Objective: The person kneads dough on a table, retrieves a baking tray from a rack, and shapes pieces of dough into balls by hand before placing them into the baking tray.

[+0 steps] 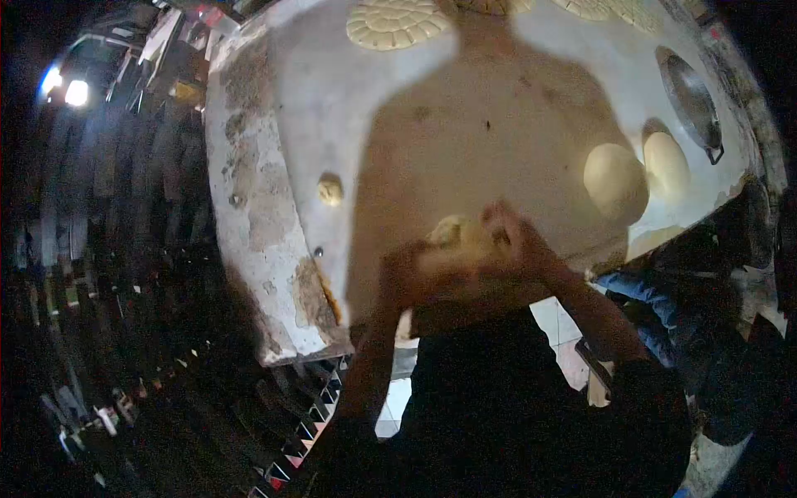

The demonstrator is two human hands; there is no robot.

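Observation:
A lump of pale dough [452,230] lies in my shadow near the table's front edge. My left hand [408,264] is at its left side, dim and blurred, and its fingers cannot be made out. On the right, my right hand [508,231] has its fingers curled in against the dough. How the dough divides between the two hands is hard to see in the shade. A small dough ball [330,191] sits apart to the left. Two large smooth dough pieces, one round [614,181] and one oval [666,164], rest to the right.
Flat round dough with a scored pattern [397,23] lies at the table's far side, with more beside it. A dark round pan with a handle [693,100] stands at the right. The worn table [320,108] has a stained left border. Blue cloth [639,295] shows beyond the right edge.

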